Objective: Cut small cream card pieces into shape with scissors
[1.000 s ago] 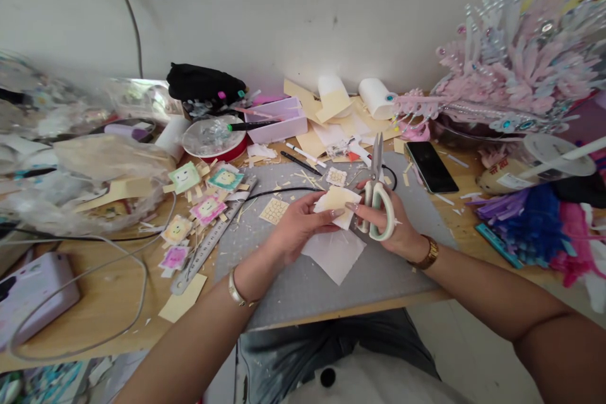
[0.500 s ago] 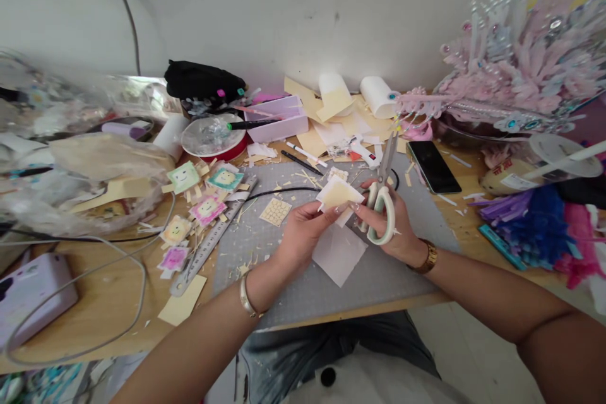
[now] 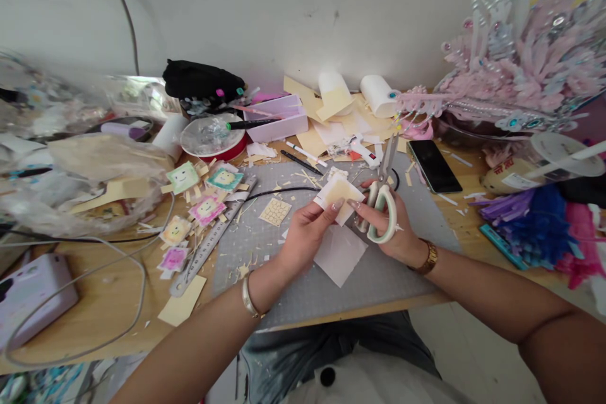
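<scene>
My left hand [image 3: 303,237] pinches a small cream paper piece [image 3: 339,192] above the grey cutting mat [image 3: 265,252]. My right hand [image 3: 392,227] grips pale green scissors [image 3: 382,192], blades pointing away, and its fingertip touches the same paper piece. A white paper square [image 3: 339,254] lies on the mat under both hands. A cream gridded square [image 3: 275,211] sits on the mat to the left.
Small coloured face cut-outs [image 3: 207,207] and a metal ruler [image 3: 208,241] lie left of the mat. A black phone [image 3: 433,166] lies to the right, a pink feathered headpiece [image 3: 516,69] behind it. A purple device [image 3: 33,293] with a cable sits at left.
The paper piece has been turned and lifted slightly between both hands, and the scissors have tilted a little to the right. My left wrist has shifted slightly right.
</scene>
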The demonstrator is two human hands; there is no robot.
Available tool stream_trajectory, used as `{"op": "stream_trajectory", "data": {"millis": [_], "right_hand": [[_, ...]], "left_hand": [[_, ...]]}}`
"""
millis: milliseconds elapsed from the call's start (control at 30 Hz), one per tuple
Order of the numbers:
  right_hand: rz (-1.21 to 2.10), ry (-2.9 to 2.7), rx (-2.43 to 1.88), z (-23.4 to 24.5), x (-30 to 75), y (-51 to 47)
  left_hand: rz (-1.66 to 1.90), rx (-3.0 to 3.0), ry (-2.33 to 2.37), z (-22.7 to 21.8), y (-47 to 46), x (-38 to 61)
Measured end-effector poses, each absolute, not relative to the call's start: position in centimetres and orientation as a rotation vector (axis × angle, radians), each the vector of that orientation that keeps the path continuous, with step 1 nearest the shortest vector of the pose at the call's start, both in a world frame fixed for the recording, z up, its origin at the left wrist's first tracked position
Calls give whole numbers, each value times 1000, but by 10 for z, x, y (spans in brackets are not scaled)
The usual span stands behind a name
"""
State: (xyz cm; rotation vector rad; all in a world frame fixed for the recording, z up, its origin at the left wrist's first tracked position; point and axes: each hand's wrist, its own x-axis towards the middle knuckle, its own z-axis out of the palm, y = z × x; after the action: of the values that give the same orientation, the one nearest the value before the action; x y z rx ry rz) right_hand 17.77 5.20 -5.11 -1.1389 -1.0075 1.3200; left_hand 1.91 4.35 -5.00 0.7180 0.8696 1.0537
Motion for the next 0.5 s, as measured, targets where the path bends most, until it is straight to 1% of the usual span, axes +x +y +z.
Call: {"op": "stream_trajectory", "data": {"millis": [133,267,400,500], "right_hand": [[1290,-1065,-1165,-50,176,50],[1320,-1098,-1176,-49,175,51],[1458,-1124,-1115,-44,180,55],[1622,-1231,-1105,-32,190,54]], "left_hand": [[1081,820,1004,-53,44,17],[1072,797,1037,-52,47,15],[974,675,939,-44,56,6],[992,622,905,-38,67,-5]]}}
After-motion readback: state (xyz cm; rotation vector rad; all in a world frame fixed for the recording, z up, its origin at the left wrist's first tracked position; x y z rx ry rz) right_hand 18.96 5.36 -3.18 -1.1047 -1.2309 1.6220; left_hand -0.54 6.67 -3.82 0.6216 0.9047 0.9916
